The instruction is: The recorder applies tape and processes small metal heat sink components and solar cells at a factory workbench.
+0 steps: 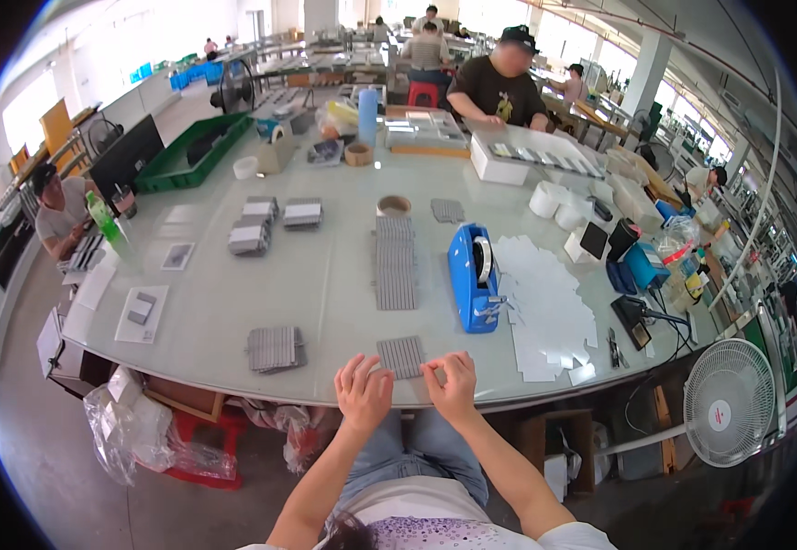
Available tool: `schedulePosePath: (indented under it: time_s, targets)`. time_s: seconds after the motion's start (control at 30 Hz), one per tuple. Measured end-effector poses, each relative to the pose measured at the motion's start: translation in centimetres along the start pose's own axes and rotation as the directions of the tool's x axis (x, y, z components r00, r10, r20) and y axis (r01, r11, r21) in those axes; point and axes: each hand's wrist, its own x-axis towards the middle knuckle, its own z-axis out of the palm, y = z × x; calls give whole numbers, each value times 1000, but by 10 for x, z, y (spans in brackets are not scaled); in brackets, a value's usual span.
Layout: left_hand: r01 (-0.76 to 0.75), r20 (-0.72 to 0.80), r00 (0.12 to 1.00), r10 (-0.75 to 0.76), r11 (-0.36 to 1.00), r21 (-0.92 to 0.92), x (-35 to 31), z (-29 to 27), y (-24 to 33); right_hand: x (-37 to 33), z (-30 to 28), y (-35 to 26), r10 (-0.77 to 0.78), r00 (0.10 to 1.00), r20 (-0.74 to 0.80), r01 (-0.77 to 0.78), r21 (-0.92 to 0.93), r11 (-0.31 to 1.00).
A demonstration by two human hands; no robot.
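A small grey ribbed panel (401,357), made of parallel strips, lies flat at the table's front edge between my hands. My left hand (364,394) is at its lower left, fingers curved and apart, holding nothing I can see. With thumb and fingertips drawn together, my right hand (452,383) is at the panel's right edge; whatever is in the pinch is too small to make out. To the left sits a stack of similar grey panels (275,349). Farther back, more ribbed panels (395,266) lie in a long column.
A blue tape dispenser (474,280) stands right of the column, beside spread white sheets (545,312). Bundled grey pieces (250,236) lie at the back left. A tape roll (393,206), pliers (613,348) and a green tray (195,151) are about. A co-worker (501,87) works across the table.
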Motion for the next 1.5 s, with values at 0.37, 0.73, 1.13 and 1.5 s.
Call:
schedulePosePath:
  time_s: [0.37, 0.73, 1.13, 1.5]
  targets:
    - [9, 3, 1000, -9, 999, 40, 3, 1, 1, 8, -1, 1, -16, 1000, -11, 16, 3, 1000]
    - [-38, -11, 999, 38, 999, 16, -5, 7, 2, -1, -4, 2, -15, 1000, -7, 15, -35, 999]
    - [-16, -2, 1000, 16, 1000, 14, -8, 7, -3, -1, -5, 0, 4, 1000, -1, -4, 12, 1000]
    - [20, 35, 999, -19, 1000, -18, -18, -7, -1, -10, -17, -2, 4, 984, 179, -22, 98, 995]
